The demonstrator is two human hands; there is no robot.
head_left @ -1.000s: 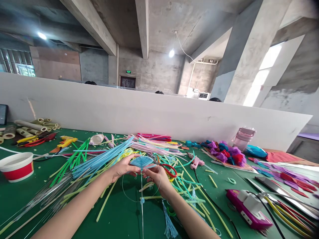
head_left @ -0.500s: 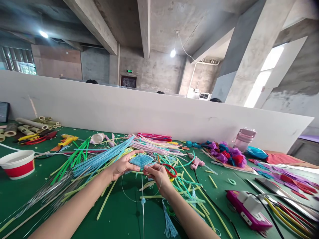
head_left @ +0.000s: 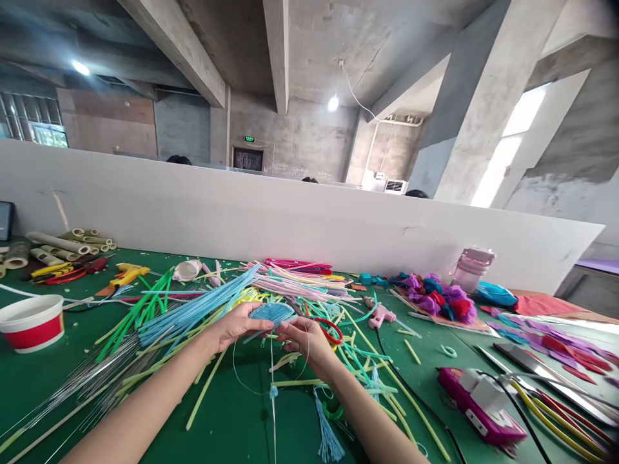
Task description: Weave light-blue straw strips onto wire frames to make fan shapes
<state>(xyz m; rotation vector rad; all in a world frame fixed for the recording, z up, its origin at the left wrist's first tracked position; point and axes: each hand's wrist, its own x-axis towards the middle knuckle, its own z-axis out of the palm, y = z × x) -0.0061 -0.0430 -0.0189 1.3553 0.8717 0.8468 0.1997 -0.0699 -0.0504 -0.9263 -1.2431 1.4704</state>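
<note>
A small blue ribbed piece (head_left: 273, 313), shaped like a fan or leaf, is held up over the middle of the table. My left hand (head_left: 236, 330) grips its left side, thumb along the lower edge. At its lower right corner, my right hand (head_left: 305, 341) is closed in a pinch; the fingertips partly hide what they touch. A thin clear loop hangs beneath both hands. From the piece's lower edge a pale cord (head_left: 272, 367) drops straight down, carrying a small blue bead-like knot (head_left: 273, 391). A light-blue tassel (head_left: 330, 435) lies on the green table below my right forearm.
Behind the hands lie blue fuzzy stems (head_left: 193, 309) and pink ones (head_left: 300, 283). A pink glue gun (head_left: 380, 314) sits to the right, a yellow one (head_left: 128, 274) to the left. Also around are a paper cup (head_left: 31, 328), a magenta power strip (head_left: 483, 412) and scissors (head_left: 546, 367).
The blue piece has tipped flatter and sunk slightly, with my left fingers drawn lower behind it. Both hands keep their hold. The whole view has shifted a little.
</note>
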